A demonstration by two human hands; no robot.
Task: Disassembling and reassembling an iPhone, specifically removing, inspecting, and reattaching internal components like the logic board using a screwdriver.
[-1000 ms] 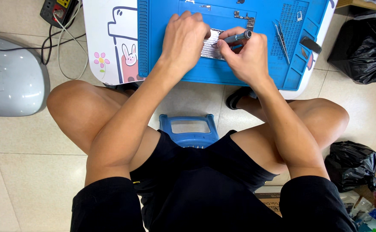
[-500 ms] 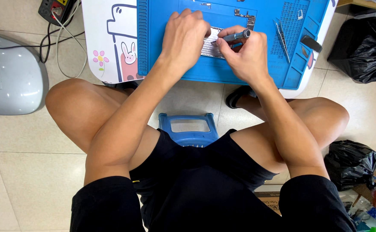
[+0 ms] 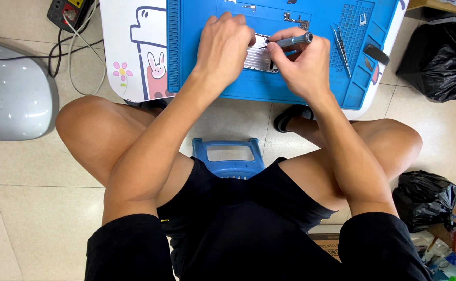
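On a blue work mat point(image 3: 197, 57) lies a small opened device point(image 3: 257, 58), silvery inside, mostly covered by my hands. My left hand point(image 3: 223, 47) presses on its left side and holds it down. My right hand point(image 3: 301, 65) grips a grey screwdriver point(image 3: 293, 40) lying nearly level, its tip pointing left onto the device's top edge. Small loose metal parts point(image 3: 296, 20) rest on the mat just above.
The mat lies on a low white table with cartoon pictures point(image 3: 134, 47). Tweezers point(image 3: 340, 44) and a small dark piece point(image 3: 376, 53) lie at the mat's right. A blue stool point(image 3: 229, 156) is under me. A grey rounded appliance point(image 3: 12, 93), cables and black bags point(image 3: 436, 52) are on the tiled floor.
The screwdriver has shifted slightly in my right hand, its tip staying on the device. My left hand keeps its hold.
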